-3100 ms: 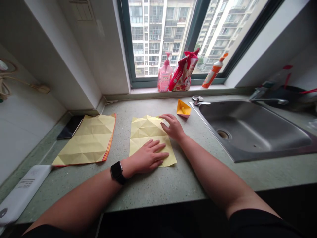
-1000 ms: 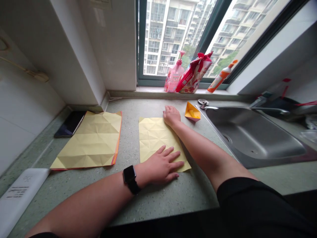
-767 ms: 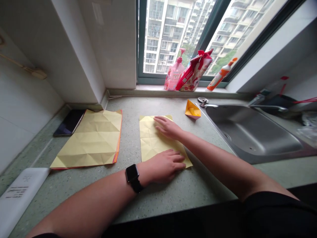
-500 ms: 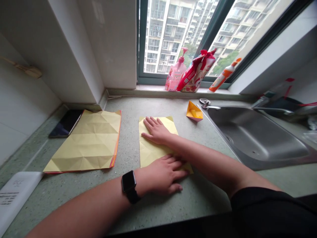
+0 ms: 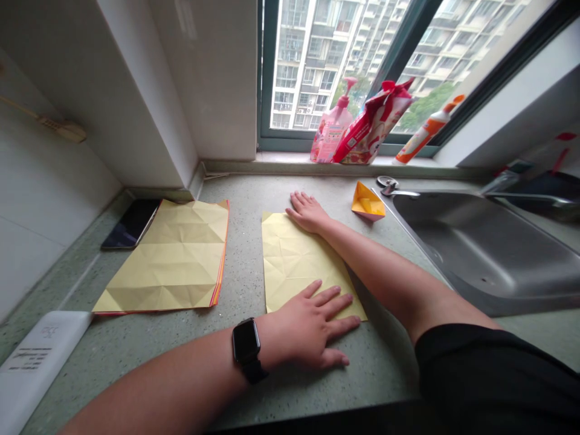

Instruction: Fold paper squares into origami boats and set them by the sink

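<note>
Creased yellow paper (image 5: 301, 260) lies flat on our desk (image 5: 242, 254); our left grip (image 5: 308, 326) spreads over its near edge, our right grip (image 5: 307, 212) rests open at its far corner, steel sink (image 5: 480, 254) off to its right

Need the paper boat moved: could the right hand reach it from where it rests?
Likely yes: the right hand lies just left of the folded paper boat, and nothing stands between them.
</note>
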A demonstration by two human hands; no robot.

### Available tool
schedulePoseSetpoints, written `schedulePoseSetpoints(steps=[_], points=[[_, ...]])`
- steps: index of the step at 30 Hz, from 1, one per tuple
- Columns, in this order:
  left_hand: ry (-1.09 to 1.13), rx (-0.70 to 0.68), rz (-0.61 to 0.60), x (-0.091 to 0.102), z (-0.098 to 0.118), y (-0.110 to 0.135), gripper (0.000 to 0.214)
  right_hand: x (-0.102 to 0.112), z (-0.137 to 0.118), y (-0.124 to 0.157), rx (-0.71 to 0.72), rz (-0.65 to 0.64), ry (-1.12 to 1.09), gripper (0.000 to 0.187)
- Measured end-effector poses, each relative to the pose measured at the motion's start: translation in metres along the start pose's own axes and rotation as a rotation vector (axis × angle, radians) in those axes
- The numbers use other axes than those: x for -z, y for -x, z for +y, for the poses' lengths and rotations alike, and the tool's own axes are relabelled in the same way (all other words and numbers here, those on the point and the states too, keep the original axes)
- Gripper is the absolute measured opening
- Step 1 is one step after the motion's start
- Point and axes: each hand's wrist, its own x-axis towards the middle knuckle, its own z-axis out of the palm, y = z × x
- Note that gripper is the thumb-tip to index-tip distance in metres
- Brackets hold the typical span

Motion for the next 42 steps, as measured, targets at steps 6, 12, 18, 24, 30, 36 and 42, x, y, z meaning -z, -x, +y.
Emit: schedulePoseSetpoints(steps=[6, 12, 18, 24, 30, 36, 42], points=[[-0.059, -0.029, 0.031, -0.007, -0.004, -0.004, 0.071, 0.009, 0.053, 0.036, -0.175, 0.139, -0.059, 0.077], [-0.185, 0.138, 0.125, 0.004, 0.005, -0.011, 0.061, -0.008, 0.052, 0.1, -0.127, 0.225, -0.16, 0.074], [-0.22, 0.242, 0.119, 0.008, 0.014, -0.01, 0.025, -0.007, 0.037, 0.122, -0.142, 0.198, -0.128, 0.07], [-0.226, 0.254, 0.131, 0.007, 0.013, -0.01, 0.026, -0.001, 0.014, 0.105, -0.246, 0.09, 0.007, 0.079], [-0.207, 0.323, 0.194, 0.003, 0.01, -0.014, 0.021, -0.007, 0.003, 0.098, -0.22, 0.088, -0.032, 0.075], [-0.197, 0.349, 0.24, 0.0, 0.01, -0.015, 0.009, -0.013, 0.012, 0.092, -0.151, 0.202, -0.21, 0.067], [-0.18, 0.364, 0.227, 0.003, 0.01, -0.017, 0.027, -0.016, 0.019, 0.09, -0.089, 0.313, -0.353, 0.063]])
